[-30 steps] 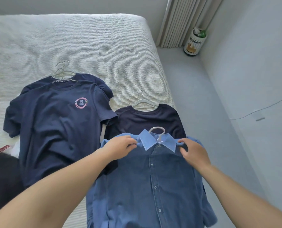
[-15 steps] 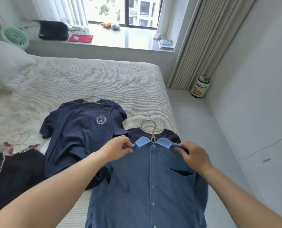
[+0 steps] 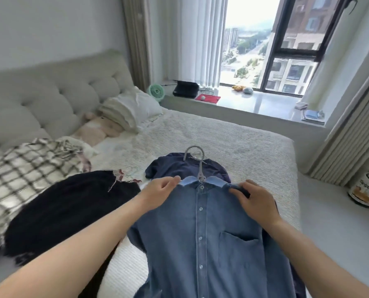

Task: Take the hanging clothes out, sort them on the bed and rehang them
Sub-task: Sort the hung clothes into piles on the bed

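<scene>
The left hand (image 3: 161,191) pinches the left shoulder of the denim shirt (image 3: 209,237) just beside its pale collar, and the right hand (image 3: 255,201) grips the right shoulder with curled fingers, the shirt held up on its grey hanger (image 3: 197,162) over the near edge of the bed (image 3: 254,151). Behind it a navy T-shirt (image 3: 175,168) lies flat on the bed. A black garment (image 3: 65,209) and a checked garment (image 3: 26,168) lie toward the bed's left side, near the pillow (image 3: 132,108).

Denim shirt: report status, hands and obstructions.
Left hand and right hand both pinch the denim shirt at its shoulders. Shirt on its grey hanger, over the bed. Navy tee lies right behind it.
</scene>
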